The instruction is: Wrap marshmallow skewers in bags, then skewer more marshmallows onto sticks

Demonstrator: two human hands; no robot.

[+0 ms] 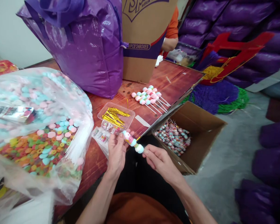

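Lettering "PCS*24BOXES" is printed on the brown cardboard carton (142, 40).
A pink, white and blue marshmallow skewer (133, 142) is pinched by the closed fingers of the left hand (116, 152) and the right hand (160, 160).

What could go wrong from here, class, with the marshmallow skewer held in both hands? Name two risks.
1. The marshmallow skewer is pinched only at its ends by the left hand and right hand, at the edge of the table; it might slip and drop.
2. The laid-out skewers lie near that edge; a nudge could roll them off.
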